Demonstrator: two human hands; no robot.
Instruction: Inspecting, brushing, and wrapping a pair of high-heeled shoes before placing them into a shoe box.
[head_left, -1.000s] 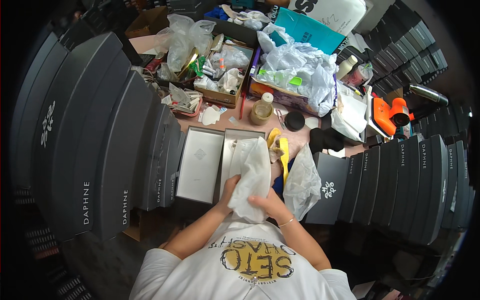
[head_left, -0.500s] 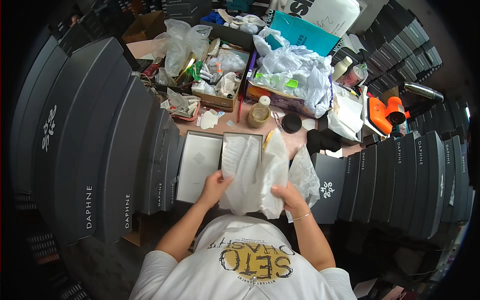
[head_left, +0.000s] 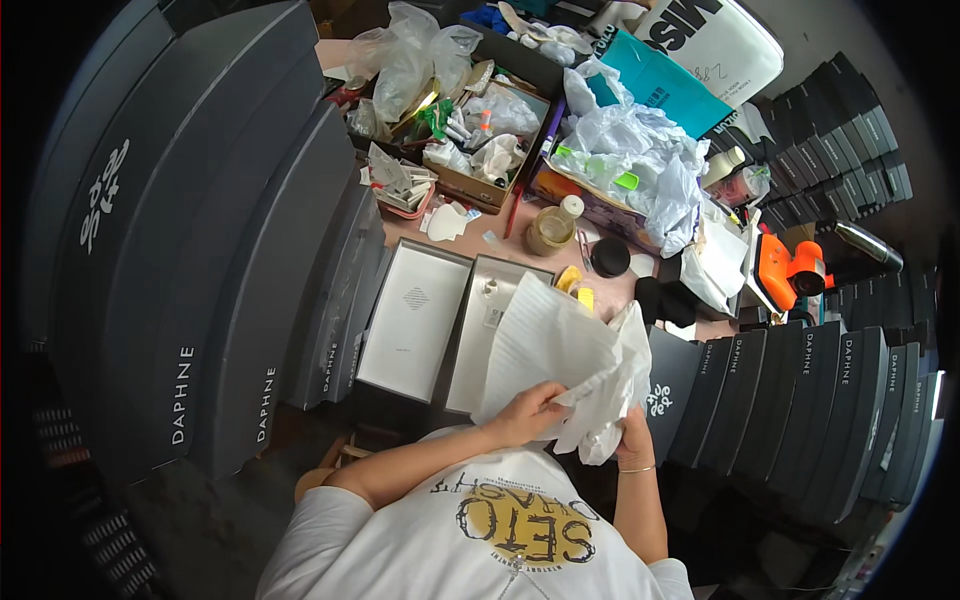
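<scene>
Head view, looking down at a cluttered work table [head_left: 520,255]. Lower centre of the frame: the left hand [head_left: 527,412] and the right hand [head_left: 632,432] both grip white tissue paper [head_left: 560,355], the left hand closed on the sheet's lower edge, the right hand closed around a crumpled bunch at the sheet's lower right. The paper rises as a broad, creased sheet from the hands toward the centre of the frame and covers the near right part of an open box tray [head_left: 490,325]. Just left of the tray lies a white-lined box lid [head_left: 415,320], its inside facing up; the two touch along their long sides. A bracelet [head_left: 634,468] circles the right wrist. Left half of the frame: tall stacks of dark grey boxes [head_left: 200,240], bent by the lens. Right of the hands: a row of further dark boxes [head_left: 800,390] standing on edge, the nearest touching the paper bunch. Upper centre: a cardboard tray [head_left: 470,185] of small items and crumpled plastic bags [head_left: 630,150]. Beyond the open tray stand a capped bottle [head_left: 555,225] and a black round lid [head_left: 609,257]. Right of centre: an orange tool [head_left: 785,275]. Top right: a teal bag [head_left: 660,85].
</scene>
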